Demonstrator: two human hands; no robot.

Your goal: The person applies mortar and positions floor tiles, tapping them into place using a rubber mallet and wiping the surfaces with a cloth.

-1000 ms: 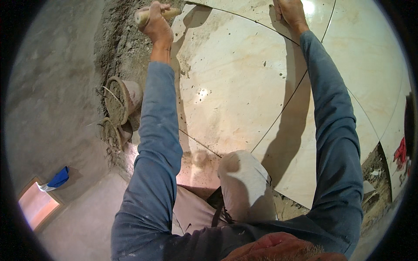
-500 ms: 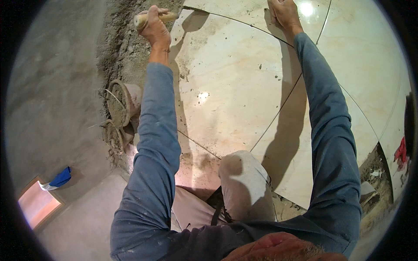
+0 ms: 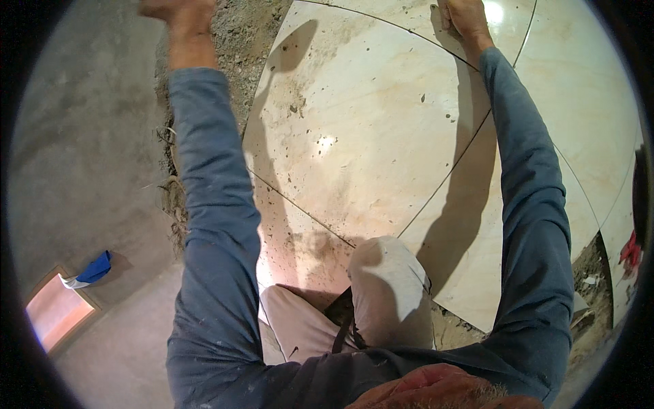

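Note:
My left hand is at the top left, cut off by the picture's upper edge and smeared by motion. It is over the rough mortar strip's left side. The wooden handle it gripped a moment earlier cannot be made out now. My right hand is at the top, its visible fingers curled, over the large cream marbled tiles. Its fingertips are partly cut off, so anything in them is hidden. Crumbs of mortar dot the tile between my arms. Dark joints run between the tiles.
Along the left tile edge runs rough grey mortar. Mortar bucket rims peek out beside my left sleeve. A blue and white cloth lies at a wood-edged panel. At the right are a red cloth and bare mortar.
My left hand swung left and away from the tile, toward the upper edge, and its wooden handle is lost from sight. The left sleeve now covers most of the buckets. My right hand stays over the tiles.

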